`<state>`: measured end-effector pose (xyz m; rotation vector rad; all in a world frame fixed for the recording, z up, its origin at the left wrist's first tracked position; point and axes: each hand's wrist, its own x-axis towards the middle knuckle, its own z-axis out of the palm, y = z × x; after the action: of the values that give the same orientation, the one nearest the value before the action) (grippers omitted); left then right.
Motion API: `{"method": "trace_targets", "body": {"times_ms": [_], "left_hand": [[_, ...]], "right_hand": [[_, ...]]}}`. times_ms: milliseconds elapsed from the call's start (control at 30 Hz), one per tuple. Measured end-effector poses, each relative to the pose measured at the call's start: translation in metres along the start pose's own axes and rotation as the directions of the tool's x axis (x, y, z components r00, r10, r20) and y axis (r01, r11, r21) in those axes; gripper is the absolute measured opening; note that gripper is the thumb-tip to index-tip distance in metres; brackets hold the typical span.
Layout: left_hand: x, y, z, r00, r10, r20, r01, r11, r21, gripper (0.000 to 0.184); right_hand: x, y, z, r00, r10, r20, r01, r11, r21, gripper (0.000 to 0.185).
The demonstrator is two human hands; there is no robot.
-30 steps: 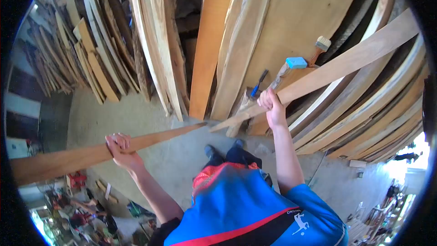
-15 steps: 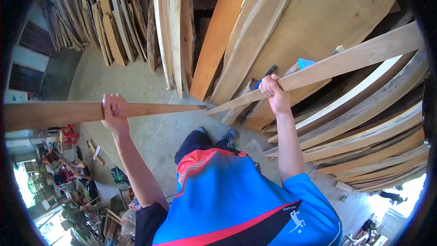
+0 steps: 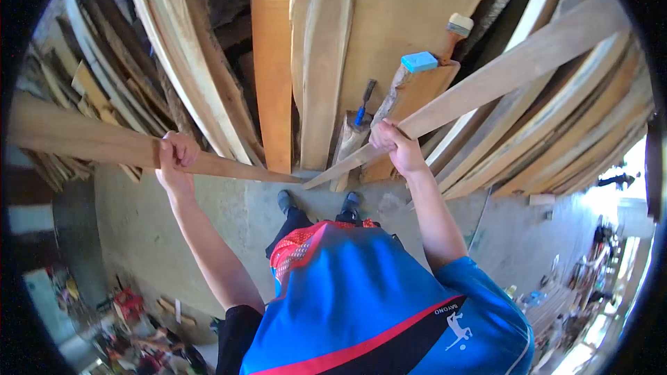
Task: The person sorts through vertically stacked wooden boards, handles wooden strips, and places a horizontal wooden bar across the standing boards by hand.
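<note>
My left hand (image 3: pixel 178 160) is closed around the edge of a long wooden board (image 3: pixel 90 132) that runs from the left edge down to the floor near my feet. On the other side, my right hand (image 3: pixel 397 144) grips a second, paler board (image 3: pixel 514 62), which rises to the upper right. The lower ends of both boards come close together in front of my feet; whether they touch, I cannot tell. Just beyond my right hand, a blue-handled tool (image 3: pixel 361 112) rests on a short wood piece.
Tall planks (image 3: pixel 272 62) lean in a row ahead, with more stacked slabs (image 3: pixel 590 111) at the right. A blue block (image 3: pixel 419 62) and a brush (image 3: pixel 456 31) sit on a wood offcut (image 3: pixel 417 94). A red object (image 3: pixel 128 303) lies among clutter at the lower left.
The left board's outer end has risen in view, with my left hand still around it. The view has turned, and the blue block and brush show fully again beyond the right board.
</note>
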<state>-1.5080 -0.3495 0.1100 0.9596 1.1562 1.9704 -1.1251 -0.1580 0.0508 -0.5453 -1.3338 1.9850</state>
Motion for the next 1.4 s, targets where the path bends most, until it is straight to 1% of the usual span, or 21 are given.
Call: {"method": "trace_targets", "body": {"times_ms": [100,167,233,267,300,433,500,633,667,800,900,933,967,1000,1033,1067,1100,1133,1167,1233,1400], "left_hand": [[0.029,-0.010,0.003,0.997,-0.069,0.034,0.069,0.998,-0.005,0.046],[0.050,-0.018,0.008,0.991,-0.108,0.076,0.108,0.994,0.003,0.047],[0.073,-0.020,0.014,0.933,-0.188,0.307,0.214,0.975,-0.053,0.049],[0.079,-0.022,0.019,0.928,-0.208,0.310,0.223,0.975,-0.013,0.052],[0.090,-0.027,0.021,0.864,-0.238,0.444,0.298,0.952,-0.070,0.054],[0.115,-0.040,0.039,0.810,-0.245,0.533,0.316,0.948,-0.044,0.053],[0.116,-0.037,0.052,0.858,-0.279,0.432,0.282,0.958,0.058,0.051],[0.129,-0.054,0.063,0.837,-0.250,0.486,0.253,0.966,0.062,0.057],[0.133,-0.058,0.060,0.815,-0.251,0.522,0.317,0.948,-0.038,0.048],[0.138,-0.055,0.070,0.839,-0.289,0.461,0.334,0.942,-0.018,0.048],[0.143,-0.063,0.078,0.897,-0.263,0.356,0.255,0.964,0.069,0.048],[0.144,-0.076,0.078,0.929,-0.302,0.213,0.284,0.952,0.113,0.048],[0.147,-0.075,0.080,0.918,-0.321,0.234,0.307,0.947,0.094,0.049],[0.149,-0.079,0.081,0.912,-0.267,0.311,0.249,0.964,0.097,0.049],[0.149,-0.081,0.083,0.912,-0.280,0.300,0.268,0.960,0.083,0.050],[0.143,-0.071,0.092,0.912,-0.349,0.217,0.332,0.937,0.111,0.050],[0.134,-0.054,0.113,0.920,-0.332,0.209,0.316,0.943,0.106,0.050],[0.137,-0.060,0.105,0.903,-0.297,0.311,0.292,0.954,0.062,0.050],[0.135,-0.061,0.101,0.902,-0.311,0.300,0.316,0.948,0.034,0.051],[0.129,-0.063,0.098,0.926,-0.272,0.261,0.270,0.962,0.046,0.051],[0.119,-0.067,0.080,0.929,-0.210,0.304,0.236,0.971,-0.050,0.048]], "right_hand": [[-0.004,0.000,0.027,0.999,-0.027,-0.031,0.030,0.997,0.076,0.046],[-0.004,0.011,0.039,0.998,-0.015,-0.057,0.017,0.999,0.027,0.047],[0.001,0.013,0.061,0.999,-0.037,-0.023,0.037,0.999,0.006,0.047],[0.005,0.008,0.071,0.999,-0.029,-0.022,0.029,1.000,-0.003,0.046],[0.011,0.004,0.081,0.998,-0.039,-0.052,0.038,0.999,-0.027,0.047],[0.048,-0.019,0.100,0.989,-0.070,-0.133,0.060,0.996,-0.072,0.051],[0.064,-0.039,0.110,0.990,-0.076,-0.115,0.067,0.995,-0.078,0.052],[0.099,-0.063,0.108,0.991,-0.042,-0.128,0.029,0.994,-0.103,0.053],[0.107,-0.066,0.105,0.992,-0.039,-0.116,0.026,0.994,-0.107,0.052],[0.140,-0.077,0.087,0.998,-0.032,-0.056,0.022,0.985,-0.171,0.052],[0.163,-0.078,0.067,0.995,-0.044,-0.091,0.020,0.969,-0.247,0.050],[0.170,-0.077,0.059,0.992,-0.045,-0.121,0.005,0.952,-0.307,0.049],[0.175,-0.077,0.056,0.987,-0.040,-0.154,-0.007,0.955,-0.298,0.049],[0.179,-0.080,0.055,0.984,-0.021,-0.180,-0.032,0.958,-0.286,0.048],[0.178,-0.087,0.057,0.974,-0.048,-0.222,-0.011,0.966,-0.258,0.048],[0.184,-0.085,0.045,0.981,-0.007,-0.196,-0.042,0.969,-0.245,0.049],[0.192,-0.080,0.034,0.986,0.022,-0.165,-0.062,0.969,-0.241,0.049],[0.196,-0.082,0.025,0.995,0.002,-0.104,-0.027,0.971,-0.237,0.051],[0.195,-0.082,0.019,0.998,-0.032,-0.051,0.019,0.974,-0.228,0.053],[0.197,-0.084,0.009,1.000,0.002,-0.024,-0.007,0.974,-0.225,0.053],[0.206,-0.095,-0.001,0.999,-0.004,0.036,0.011,0.983,-0.182,0.052]]}}
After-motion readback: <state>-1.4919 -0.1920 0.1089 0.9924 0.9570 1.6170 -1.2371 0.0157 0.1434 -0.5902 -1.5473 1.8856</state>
